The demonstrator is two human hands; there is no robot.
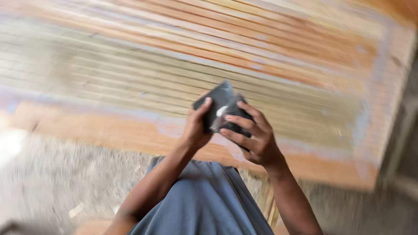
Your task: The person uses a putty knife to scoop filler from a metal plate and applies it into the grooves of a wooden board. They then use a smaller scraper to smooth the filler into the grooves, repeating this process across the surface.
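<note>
We look down first at the wide woven mat of thin slats, banded in orange, tan and a greenish grey with a pale bluish border, which fills most of the upper view and is streaked by blur. Below it runs a strip of rough grey speckled floor, brighter at the far left. In the lower middle sits our blue-grey cloth garment, spread over the lap, with both forearms rising from either side of it.

Above the lap, over the near orange band of the mat, our two hands meet around a small, flat, dark grey object with a pale spot near its middle. It is held up in the air, tilted, and does not touch the mat. The blur keeps us from telling what it is, or whether it is one piece or two pieces folded together.

Our left hand grips the object's left edge, the thumb pressed up along its face. Our right hand clasps it from the right, the fingers curled across its front and lower side. Both hands are closed upon it.
</note>
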